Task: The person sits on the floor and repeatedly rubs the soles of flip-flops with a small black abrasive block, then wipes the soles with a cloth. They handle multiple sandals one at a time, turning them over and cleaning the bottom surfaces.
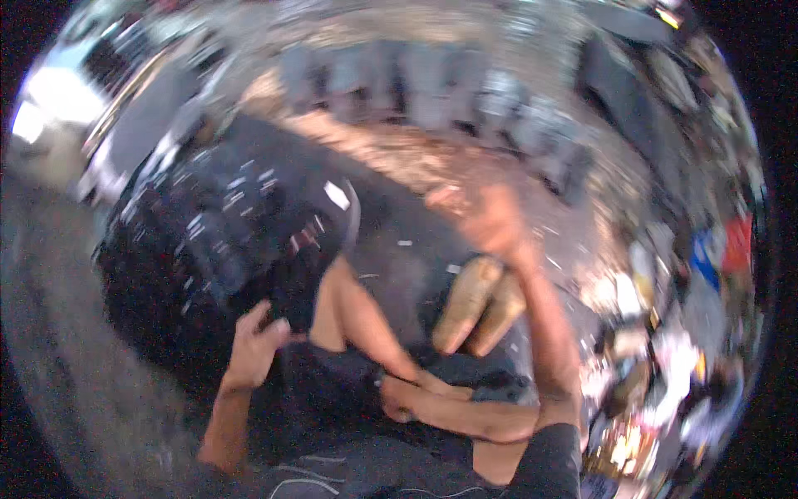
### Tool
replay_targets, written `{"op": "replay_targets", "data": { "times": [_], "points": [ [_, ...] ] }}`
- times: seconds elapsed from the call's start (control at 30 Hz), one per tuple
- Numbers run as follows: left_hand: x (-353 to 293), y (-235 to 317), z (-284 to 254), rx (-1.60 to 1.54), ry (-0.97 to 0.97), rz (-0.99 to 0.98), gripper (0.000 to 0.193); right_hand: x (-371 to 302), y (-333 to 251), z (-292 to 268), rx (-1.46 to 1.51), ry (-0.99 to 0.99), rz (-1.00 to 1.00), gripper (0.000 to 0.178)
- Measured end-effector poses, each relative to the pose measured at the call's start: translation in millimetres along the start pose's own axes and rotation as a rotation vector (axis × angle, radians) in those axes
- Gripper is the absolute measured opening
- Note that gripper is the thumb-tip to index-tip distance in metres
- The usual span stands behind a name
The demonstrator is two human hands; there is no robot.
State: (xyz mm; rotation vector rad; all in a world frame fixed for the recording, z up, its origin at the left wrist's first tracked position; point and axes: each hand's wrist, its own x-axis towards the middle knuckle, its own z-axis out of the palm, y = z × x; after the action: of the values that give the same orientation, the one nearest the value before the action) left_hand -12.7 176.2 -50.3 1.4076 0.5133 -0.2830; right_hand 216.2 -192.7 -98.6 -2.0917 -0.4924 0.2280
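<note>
Nearest you, across the bottom, lay your dark clothing (391, 470). Just beyond it on the left, your left hand (256, 343) had its fingers parted and loosely bent, gripping nothing visible, beside the near right edge of a black, glinting heap (208, 224); blur hid whether they touched. The heap looked soft, light and probably slippery, so a gathered fold at that near edge seemed the surest hold. Right of centre, two tan, elongated blocks (467, 303) lay side by side on a dark mat (399, 287); they seemed stiff and solid, best held around their long sides. Just beyond the blocks was your right hand (496, 223), too smeared to tell whether its fingers were spread or pinching. Farthest, blue-grey upright shapes (424, 83) stood in a curved row.
</note>
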Motion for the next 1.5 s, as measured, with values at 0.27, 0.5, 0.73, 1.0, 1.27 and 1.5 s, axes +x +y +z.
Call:
{"op": "replay_targets", "data": {
  "times": [0.27, 0.5, 0.73, 1.0, 1.27, 1.5],
  "points": [
    [-46.6, 41.8, -131.8, -0.406, 0.665, 0.541, 0.053, 42.5, 157.5, -142.5, -0.912, 0.746, 0.142, 0.043],
    [-27.3, -113.7, -118.1, -1.036, 0.612, 0.223, 0.03, -94.7, 143.2, -203.9, -0.142, 1.098, 0.076, 0.051],
    [-27.8, 21.1, 73.1, -0.089, -0.088, 0.547, 0.063, -229.6, -87.9, 39.5, 0.942, 0.604, 0.392, 0.042],
    [-45.6, 37.0, 156.5, 0.279, -0.681, 0.83, 0.035, -256.9, -130.2, 77.7, 0.458, 0.674, 0.17, 0.066],
    [-52.4, 32.5, 192.1, 0.417, -0.623, 1.103, 0.046, -280.4, -169.2, 33.3, 0.037, 0.699, 0.008, 0.051],
    [-33.1, 18.4, 187.8, 0.441, -0.557, 1.089, 0.039, -272.5, -157.8, 37.2, 0.035, 0.688, 0.068, 0.057]
  ]
}}
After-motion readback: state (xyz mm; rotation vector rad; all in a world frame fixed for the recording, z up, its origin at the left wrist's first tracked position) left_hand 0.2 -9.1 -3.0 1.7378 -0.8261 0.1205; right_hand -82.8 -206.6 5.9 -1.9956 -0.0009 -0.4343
